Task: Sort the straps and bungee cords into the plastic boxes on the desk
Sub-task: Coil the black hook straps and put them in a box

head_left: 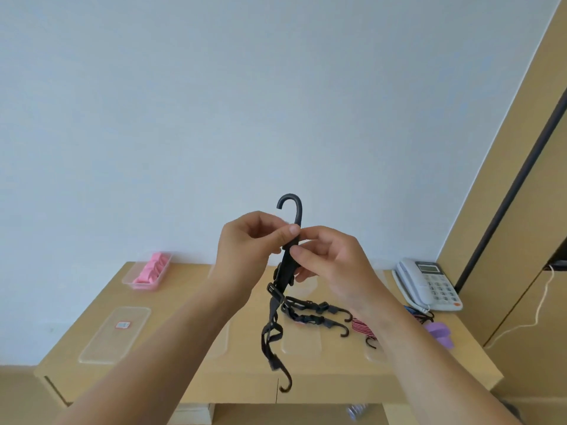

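1. Above the desk's (171, 289) middle, left hand (254, 237) and right hand (325, 259) both pinch a black strap (287, 271) just below its upper hook (290, 204).
2. Its tail dangles limp toward the front edge.
3. Likely light and floppy; the stiff hook offers the surest hold.

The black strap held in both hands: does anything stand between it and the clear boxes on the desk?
Nothing visible does. The left hand and right hand hold the black strap in open air above the desk; the clear box with other black straps lies below and beyond it.
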A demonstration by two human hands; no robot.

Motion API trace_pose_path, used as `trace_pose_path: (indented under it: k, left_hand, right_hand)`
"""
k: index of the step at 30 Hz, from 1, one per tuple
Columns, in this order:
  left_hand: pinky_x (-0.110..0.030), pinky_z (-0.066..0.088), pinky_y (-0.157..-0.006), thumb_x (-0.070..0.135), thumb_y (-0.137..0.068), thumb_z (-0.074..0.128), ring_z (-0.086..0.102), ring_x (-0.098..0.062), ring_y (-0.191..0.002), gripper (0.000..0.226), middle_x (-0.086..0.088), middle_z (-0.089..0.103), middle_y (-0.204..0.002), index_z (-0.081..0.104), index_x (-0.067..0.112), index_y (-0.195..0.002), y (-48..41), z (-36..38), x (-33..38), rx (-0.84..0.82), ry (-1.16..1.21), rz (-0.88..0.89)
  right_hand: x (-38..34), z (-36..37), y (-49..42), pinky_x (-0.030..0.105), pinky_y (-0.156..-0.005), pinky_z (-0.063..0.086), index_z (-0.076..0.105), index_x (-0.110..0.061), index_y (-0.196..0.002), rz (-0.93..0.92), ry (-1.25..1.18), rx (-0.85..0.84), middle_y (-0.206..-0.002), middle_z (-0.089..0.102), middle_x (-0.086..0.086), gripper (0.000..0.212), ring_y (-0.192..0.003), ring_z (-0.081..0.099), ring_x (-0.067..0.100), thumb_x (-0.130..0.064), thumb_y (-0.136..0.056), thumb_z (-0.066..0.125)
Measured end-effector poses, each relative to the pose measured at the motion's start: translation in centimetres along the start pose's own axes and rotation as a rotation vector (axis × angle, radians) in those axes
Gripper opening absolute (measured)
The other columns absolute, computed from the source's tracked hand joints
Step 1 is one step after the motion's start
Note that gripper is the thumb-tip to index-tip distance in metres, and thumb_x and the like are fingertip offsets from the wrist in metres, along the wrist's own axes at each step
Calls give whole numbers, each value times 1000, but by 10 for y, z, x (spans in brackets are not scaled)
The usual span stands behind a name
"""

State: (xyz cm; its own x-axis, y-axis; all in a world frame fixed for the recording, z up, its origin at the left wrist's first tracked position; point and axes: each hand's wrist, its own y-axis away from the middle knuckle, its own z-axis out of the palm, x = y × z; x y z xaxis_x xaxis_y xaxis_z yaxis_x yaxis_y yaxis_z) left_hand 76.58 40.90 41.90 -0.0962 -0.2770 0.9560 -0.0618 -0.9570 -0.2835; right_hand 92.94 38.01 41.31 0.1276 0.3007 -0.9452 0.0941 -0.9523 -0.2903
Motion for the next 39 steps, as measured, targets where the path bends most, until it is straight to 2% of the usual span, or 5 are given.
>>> trace_pose_path:
  k: [7, 14, 22, 28, 39]
  left_hand:
    - [-44, 56, -88, 24, -71, 90, 73, -30, -82, 37, -18, 69, -82, 71, 6, -96, -3, 20, -13, -48, 243, -102]
    - [-49, 62, -82, 61, -97, 44, 72, -30, -94, 62, -11, 76, -114, 68, 11, -125, 13, 38, -18, -274, 166, -285]
    - [-31, 50, -64, 24, -91, 68, 60, -23, -71, 30, -9, 61, -89, 65, 5, -114, 23, 45, -32, -386, 264, -260]
    - [-32, 51, -68, 1, -78, 74, 57, -25, -69, 48, -8, 58, -89, 62, 2, -125, 29, 46, -48, -406, 303, -267]
    - [-44, 55, -100, 2, -102, 55, 68, -24, -93, 30, -18, 74, -113, 70, 10, -127, 34, 45, -52, -286, 267, -232]
  right_hand:
    - [-2, -16, -3, 37, -82, 58, 75, -10, -105, 22, -131, 52, -94, 77, 12, 15, -91, 74, 27, -9, -92, 69]
    - [-9, -35, -7, 37, -80, 59, 71, -7, -102, 10, -149, 106, -93, 77, 12, 13, -90, 74, 30, -2, -90, 68]
    - [-14, -47, -9, 20, -68, 50, 71, -9, -104, -38, -130, 179, -84, 76, 3, 15, -78, 68, 10, -2, -90, 67]
    - [-10, -51, -2, 27, -65, 54, 69, -8, -106, -43, -192, 221, -88, 75, 10, 17, -81, 71, 19, 1, -92, 65]
    - [-2, -49, 1, 36, -58, 56, 67, -14, -107, -30, -189, 324, -91, 71, 5, 18, -83, 68, 20, -2, -97, 58]
